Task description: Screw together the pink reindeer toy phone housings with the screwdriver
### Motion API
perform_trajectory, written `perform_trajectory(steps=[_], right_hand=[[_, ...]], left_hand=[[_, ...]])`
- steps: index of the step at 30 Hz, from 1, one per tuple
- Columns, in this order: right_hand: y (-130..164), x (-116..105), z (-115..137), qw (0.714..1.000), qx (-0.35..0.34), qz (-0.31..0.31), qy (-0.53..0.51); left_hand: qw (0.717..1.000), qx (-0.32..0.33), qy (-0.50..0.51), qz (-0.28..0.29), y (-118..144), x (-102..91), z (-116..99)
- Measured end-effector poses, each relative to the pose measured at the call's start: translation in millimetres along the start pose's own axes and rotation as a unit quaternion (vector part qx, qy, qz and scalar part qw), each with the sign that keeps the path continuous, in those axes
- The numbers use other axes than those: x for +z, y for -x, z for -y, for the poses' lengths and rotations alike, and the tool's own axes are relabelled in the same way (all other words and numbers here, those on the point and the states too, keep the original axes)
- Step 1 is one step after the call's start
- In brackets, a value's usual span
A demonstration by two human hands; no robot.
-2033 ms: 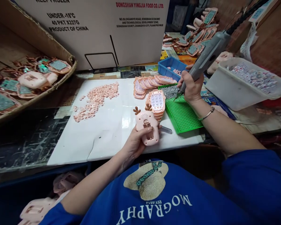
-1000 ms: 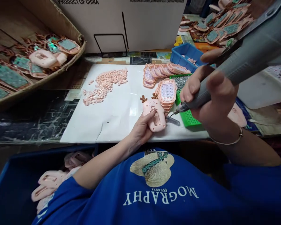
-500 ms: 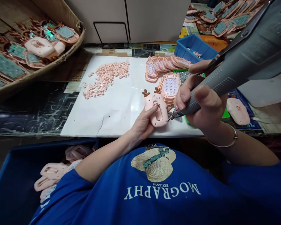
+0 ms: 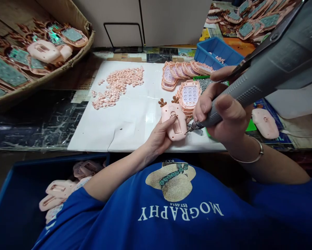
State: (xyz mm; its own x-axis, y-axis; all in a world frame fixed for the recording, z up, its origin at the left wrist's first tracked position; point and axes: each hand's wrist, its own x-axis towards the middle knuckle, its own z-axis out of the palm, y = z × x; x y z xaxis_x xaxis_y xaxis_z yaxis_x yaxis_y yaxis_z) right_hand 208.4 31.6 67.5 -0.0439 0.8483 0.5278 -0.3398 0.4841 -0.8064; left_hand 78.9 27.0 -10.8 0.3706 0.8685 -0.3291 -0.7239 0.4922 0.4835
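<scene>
My left hand (image 4: 161, 135) grips a pink toy phone (image 4: 180, 119) with brown antlers, its back facing up and its long battery slot showing. The thumb presses on the back beside the slot. In my right hand (image 4: 223, 114) is a grey electric screwdriver (image 4: 254, 80), tilted down to the left. Its bit meets the lower right corner of the toy phone, at a screw hole. Just behind the toy phone stands a stack of pink front shells (image 4: 190, 94) with lilac keypads. A green tray of small screws (image 4: 209, 83) is partly hidden by my right hand.
Small pink parts (image 4: 119, 86) lie spread on the white board (image 4: 88, 132). More shells (image 4: 182, 70) fan out near a blue bin (image 4: 215, 52). A cardboard box (image 4: 89, 38) of toy halves stands left, a blue crate (image 4: 12, 194) below it. Another pink body (image 4: 265, 123) lies right.
Almost nothing differs. The screwdriver bit stays at the same corner of the toy phone, and both hands keep their hold; the whole view has shifted very slightly.
</scene>
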Motion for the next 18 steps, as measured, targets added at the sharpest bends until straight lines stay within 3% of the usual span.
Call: perform_trajectory(steps=[9,18], right_hand=[[3.2,-2.3,-1.8,1.000,-0.010,0.020,0.012],[9.7,-5.7,-17.1,0.999,-0.022,0.045,0.011]], left_hand=[[1.000,0.010,0.001,0.011,-0.8,-1.2,0.7],[0.999,-0.005,0.033,-0.025,-0.3,3.0,0.0]])
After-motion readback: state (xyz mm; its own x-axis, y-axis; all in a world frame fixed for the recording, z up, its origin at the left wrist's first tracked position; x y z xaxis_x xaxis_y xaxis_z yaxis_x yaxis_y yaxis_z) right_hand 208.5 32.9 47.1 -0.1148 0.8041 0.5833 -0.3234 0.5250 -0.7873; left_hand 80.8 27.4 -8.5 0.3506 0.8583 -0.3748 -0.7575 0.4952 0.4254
